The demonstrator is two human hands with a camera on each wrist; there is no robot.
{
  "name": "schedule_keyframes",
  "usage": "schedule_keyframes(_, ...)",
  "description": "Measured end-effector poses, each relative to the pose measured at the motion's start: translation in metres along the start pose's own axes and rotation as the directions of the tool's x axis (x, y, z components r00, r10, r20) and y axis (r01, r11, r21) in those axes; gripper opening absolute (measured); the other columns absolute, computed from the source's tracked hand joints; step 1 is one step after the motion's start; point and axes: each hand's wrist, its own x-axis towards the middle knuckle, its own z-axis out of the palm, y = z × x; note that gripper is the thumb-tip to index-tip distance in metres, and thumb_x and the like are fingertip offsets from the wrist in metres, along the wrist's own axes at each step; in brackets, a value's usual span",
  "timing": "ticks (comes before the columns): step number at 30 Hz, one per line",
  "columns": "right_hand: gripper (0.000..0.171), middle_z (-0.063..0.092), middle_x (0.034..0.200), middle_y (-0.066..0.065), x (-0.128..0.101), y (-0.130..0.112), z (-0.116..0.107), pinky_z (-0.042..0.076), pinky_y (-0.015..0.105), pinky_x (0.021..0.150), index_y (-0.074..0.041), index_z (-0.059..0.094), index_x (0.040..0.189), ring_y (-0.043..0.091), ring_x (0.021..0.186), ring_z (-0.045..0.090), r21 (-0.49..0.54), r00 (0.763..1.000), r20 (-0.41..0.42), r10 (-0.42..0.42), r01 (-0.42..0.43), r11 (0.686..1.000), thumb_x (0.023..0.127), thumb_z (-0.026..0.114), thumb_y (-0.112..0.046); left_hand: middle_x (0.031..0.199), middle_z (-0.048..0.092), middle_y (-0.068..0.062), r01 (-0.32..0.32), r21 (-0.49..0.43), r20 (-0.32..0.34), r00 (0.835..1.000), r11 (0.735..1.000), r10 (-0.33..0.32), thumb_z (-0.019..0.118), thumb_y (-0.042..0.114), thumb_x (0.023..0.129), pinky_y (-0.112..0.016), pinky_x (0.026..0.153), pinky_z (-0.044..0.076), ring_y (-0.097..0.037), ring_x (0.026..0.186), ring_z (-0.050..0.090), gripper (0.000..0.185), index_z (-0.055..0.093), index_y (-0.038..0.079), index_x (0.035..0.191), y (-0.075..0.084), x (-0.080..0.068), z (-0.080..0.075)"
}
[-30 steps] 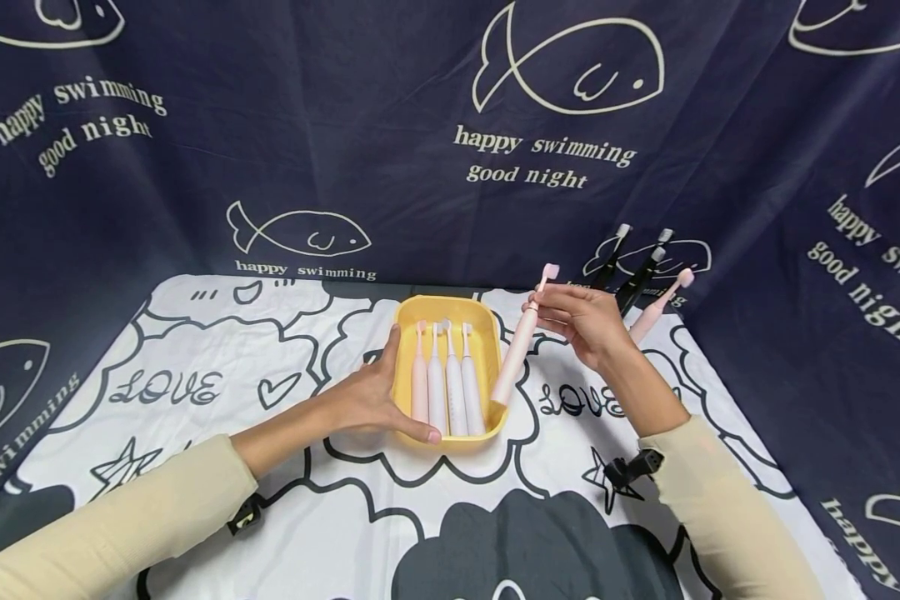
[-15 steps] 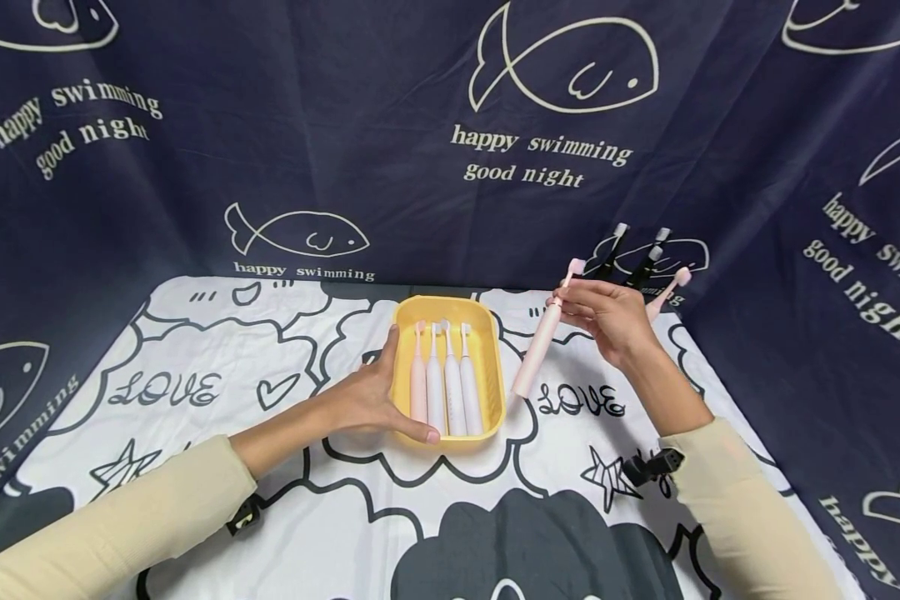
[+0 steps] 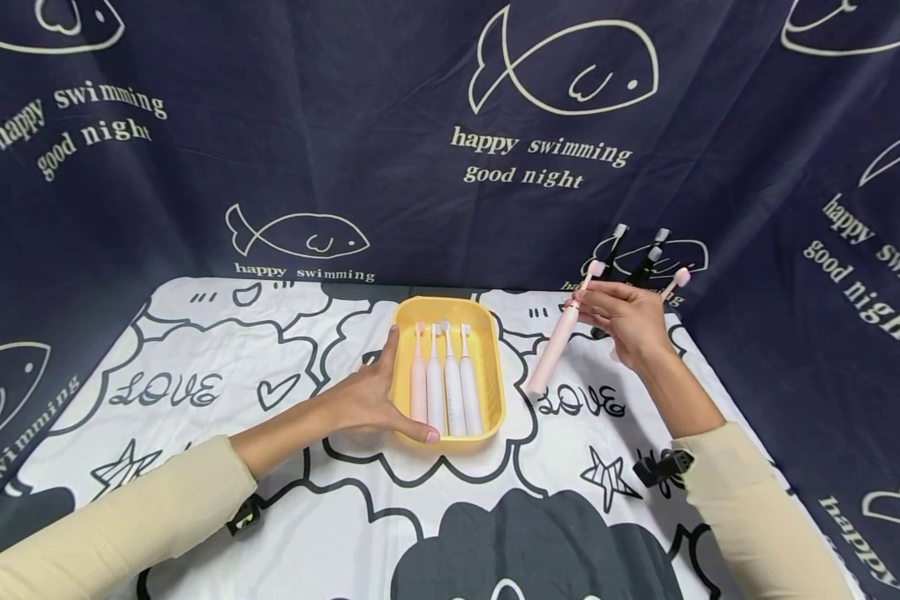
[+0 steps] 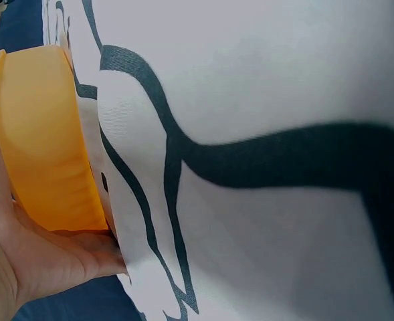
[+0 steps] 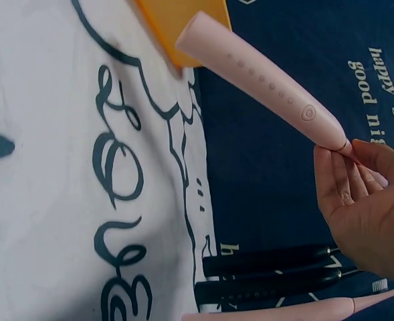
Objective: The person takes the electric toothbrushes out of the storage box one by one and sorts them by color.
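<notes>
A pink electric toothbrush is pinched at its neck by my right hand, head up and handle slanting down to the left. In the right wrist view the button on its handle shows above the white cloth. My left hand holds the yellow tray at its left side, thumb along the front wall. Inside the tray lie one pink toothbrush and several white toothbrushes, side by side with heads toward the back. The tray's outer wall appears in the left wrist view.
Behind my right hand stand several black toothbrushes and another pink toothbrush, their lower parts largely hidden in the head view. A patterned white cloth covers the table. Dark blue fabric hangs at the back and sides.
My right hand has carried the pink toothbrush rightward, away from the tray's right edge toward the standing toothbrushes. The left hand and the tray have stayed in place.
</notes>
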Motion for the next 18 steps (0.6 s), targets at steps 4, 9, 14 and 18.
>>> schedule_keyframes(4, 0.017, 0.087, 0.089, 0.003, 0.0007, 0.0008, -0.0038, 0.069, 0.028, 0.080, -0.001, 0.084, 0.104, 0.015, 0.083, 0.086, -0.020, 0.999, -0.016, -0.049, 0.049, 0.999, 0.101, 0.075, 0.013, 0.179, 0.039, -0.029, -0.001, 0.004, -0.001, 1.000, 1.000, 0.001, 0.105, 0.072, 0.060, -0.060, 0.133, 0.041, -0.041, 0.161, 0.049, 0.182, -0.021, 0.017, 0.180, 0.0008, 0.0000, -0.0003)
schedule_keyframes(9, 0.021, 0.087, 0.087, 0.002, 0.0020, 0.0025, -0.0059, 0.069, 0.027, 0.076, -0.003, 0.085, 0.101, 0.014, 0.080, 0.086, -0.051, 0.994, -0.043, -0.104, 0.101, 0.994, 0.099, 0.075, 0.016, 0.180, 0.038, -0.028, -0.003, 0.003, -0.002, 1.000, 1.000, 0.003, 0.105, 0.071, 0.060, -0.059, 0.133, 0.040, -0.041, 0.163, 0.047, 0.182, -0.020, 0.017, 0.180, 0.0002, 0.0000, -0.0001)
schedule_keyframes(14, 0.029, 0.086, 0.085, 0.001, 0.0037, 0.0049, -0.0071, 0.069, 0.027, 0.075, -0.010, 0.086, 0.094, 0.013, 0.077, 0.085, -0.066, 0.986, -0.084, -0.147, 0.141, 0.988, 0.098, 0.076, 0.017, 0.179, 0.040, -0.028, -0.011, -0.003, -0.002, 1.000, 1.000, 0.011, 0.106, 0.070, 0.061, -0.060, 0.133, 0.041, -0.042, 0.162, 0.048, 0.181, -0.020, 0.015, 0.180, 0.0000, -0.0008, -0.0004)
schedule_keyframes(18, 0.030, 0.086, 0.083, -0.001, 0.0055, 0.0055, -0.0083, 0.068, 0.026, 0.074, -0.013, 0.085, 0.093, 0.011, 0.076, 0.085, -0.102, 0.975, -0.129, -0.180, 0.167, 0.981, 0.097, 0.078, 0.016, 0.179, 0.040, -0.027, -0.014, -0.013, -0.001, 1.000, 1.000, 0.014, 0.106, 0.069, 0.060, -0.060, 0.133, 0.040, -0.041, 0.162, 0.048, 0.181, -0.019, 0.016, 0.180, 0.0003, -0.0009, -0.0002)
